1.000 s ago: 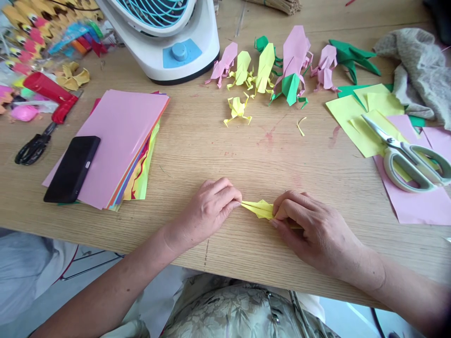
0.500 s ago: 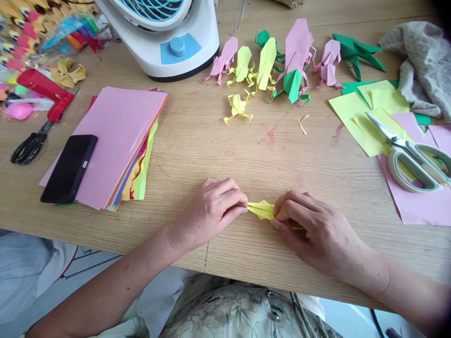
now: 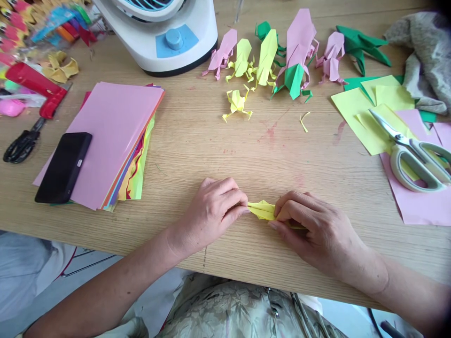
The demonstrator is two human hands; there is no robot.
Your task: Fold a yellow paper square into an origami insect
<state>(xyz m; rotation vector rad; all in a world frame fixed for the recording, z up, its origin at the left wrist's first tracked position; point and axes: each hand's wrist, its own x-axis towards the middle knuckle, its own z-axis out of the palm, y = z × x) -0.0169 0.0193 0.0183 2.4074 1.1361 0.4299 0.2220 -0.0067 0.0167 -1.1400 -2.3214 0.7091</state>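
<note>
A narrow piece of folded yellow paper [image 3: 262, 210] lies stretched between my two hands, low over the near part of the table. My left hand [image 3: 219, 206] is closed, pinching its left tip between thumb and fingers. On the other side my right hand [image 3: 313, 230] is closed too, with thumb and fingertips gripping the paper's right part. A thin bit of yellow shows beneath the right fingers; the rest is hidden there. Beyond my hands sits a small yellow origami frog [image 3: 237, 102], its legs spread out.
At the left lies a stack of coloured paper [image 3: 116, 117] with a black phone [image 3: 64, 166] on it. Scissors [image 3: 410, 150] rest on paper pieces [image 3: 352, 108] at the right. Behind are a fan [image 3: 176, 42], several origami figures [image 3: 299, 42] and a grey cloth [image 3: 424, 51].
The camera view has shifted slightly, so the background items sit a little higher and farther apart. Both hands keep their pinch on the yellow paper, almost unmoved.
</note>
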